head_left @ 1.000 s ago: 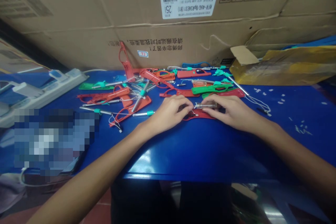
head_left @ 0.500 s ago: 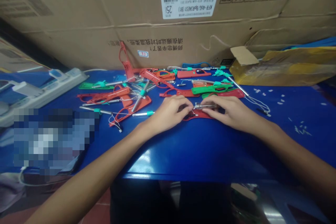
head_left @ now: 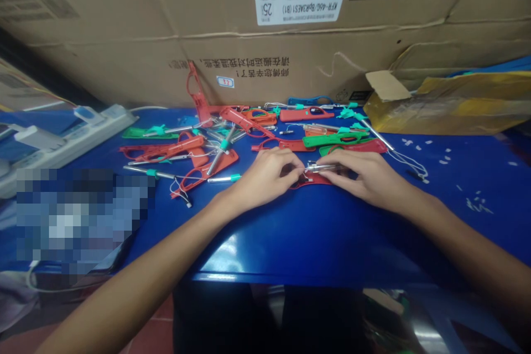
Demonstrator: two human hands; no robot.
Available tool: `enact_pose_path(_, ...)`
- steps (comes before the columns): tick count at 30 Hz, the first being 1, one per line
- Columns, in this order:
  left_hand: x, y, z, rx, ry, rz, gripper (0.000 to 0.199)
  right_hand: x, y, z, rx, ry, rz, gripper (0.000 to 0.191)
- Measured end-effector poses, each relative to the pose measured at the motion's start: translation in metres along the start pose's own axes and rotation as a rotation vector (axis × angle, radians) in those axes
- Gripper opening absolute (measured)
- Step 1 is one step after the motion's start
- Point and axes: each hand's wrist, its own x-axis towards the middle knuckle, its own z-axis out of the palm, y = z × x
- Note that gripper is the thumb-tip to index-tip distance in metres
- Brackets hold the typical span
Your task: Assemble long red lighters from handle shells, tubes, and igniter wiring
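My right hand (head_left: 357, 174) pinches a small clear tube (head_left: 321, 167) with a metal end, pointing left. From the other side, my left hand (head_left: 276, 177) has thumb and forefinger closed at the tube's tip, where a thin white wire shows; what exactly they grip is too small to make out. Under both hands lies a red plastic casing (head_left: 317, 180) on the blue table (head_left: 265, 243). Beyond them are green casings (head_left: 336, 140) and more red casings (head_left: 249, 121), mixed with metal rods that carry teal clips and white wires.
A large cardboard box (head_left: 136, 22) stands along the back. White power strips (head_left: 74, 141) lie at the left, above a blurred-out object (head_left: 83, 221). At the right are a taped carton (head_left: 452, 102) and white scraps (head_left: 479, 203).
Both hands stay nearly in place around the small tube. The tube's metal end has turned or shifted slightly between the fingers, and the whole view has moved a little.
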Motion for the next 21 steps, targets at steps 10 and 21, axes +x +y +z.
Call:
enact_pose_path(10,0.0008,-0.0022,-0.0038,0.105,0.006,0.080,0.017,-0.0004,-0.0041,0.0054,0.036,-0.024,-0.005,0.018)
enact_pose_path(21,0.0006,-0.0060,-0.0036,0.045,-0.040,0.096,0.017,0.0009,-0.0031,0.0022,0.032,0.003,0.050,0.016)
